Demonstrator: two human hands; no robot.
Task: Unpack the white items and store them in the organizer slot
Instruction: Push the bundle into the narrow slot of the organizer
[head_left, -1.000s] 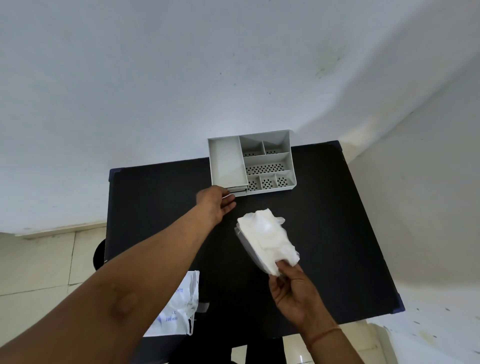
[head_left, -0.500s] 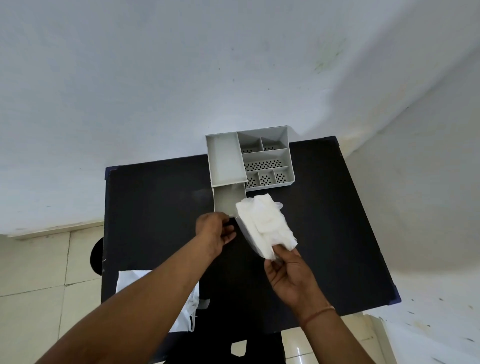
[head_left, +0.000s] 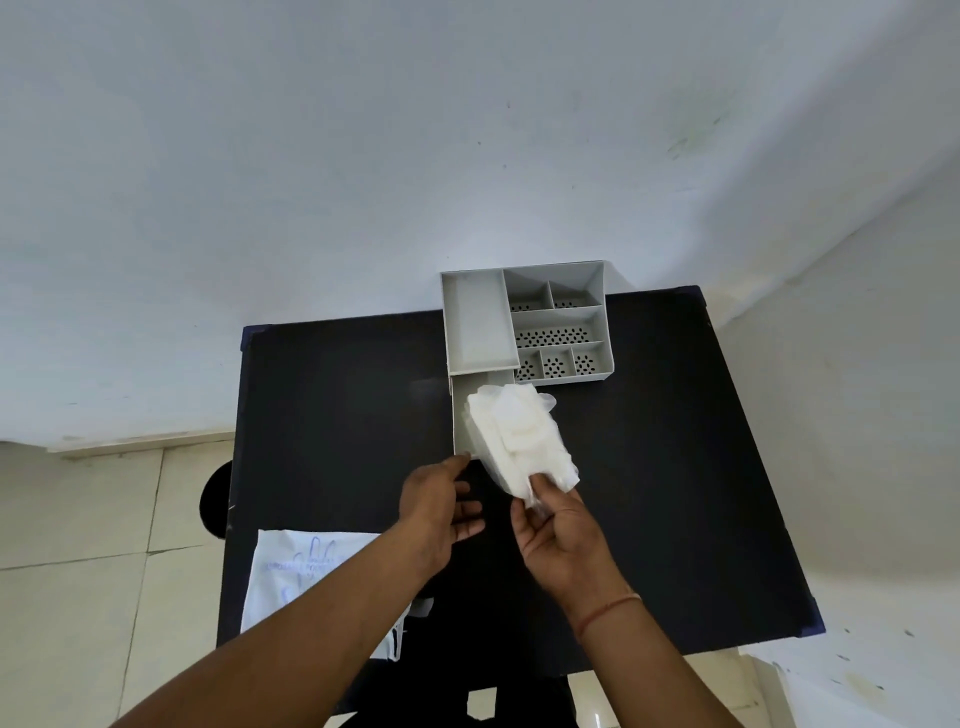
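A black table (head_left: 675, 467) is standing against a pale wall, in a corner where a second wall is running along its right side, with beige floor tiles showing on the left.

The right hand (head_left: 563, 535) is pinching the near end of a bundle of white items (head_left: 522, 441) between thumb and fingertips, holding it tilted above the pulled-out drawer (head_left: 461, 421) of the grey organizer (head_left: 524, 322). A thin clear wrap is hanging around the bundle, and what the items are is hard to make out. The bundle is covering most of the drawer, so only the drawer's left wall and a strip of its floor are showing, and whether the bundle is touching it cannot be told.

The left hand (head_left: 439, 506) is hovering at the drawer's near left corner, fingers loosely curled and slightly apart, gripping nothing; whether a fingertip is touching the drawer edge is unclear.

The organizer is sitting at the table's far edge, its perforated compartments lying to the right of a long plain slot. A white printed bag (head_left: 296, 577) is lying at the near left, partly under the left forearm and overhanging the table edge, its print too faint to read.

Bare tabletop is lying open to the left and right of the hands.
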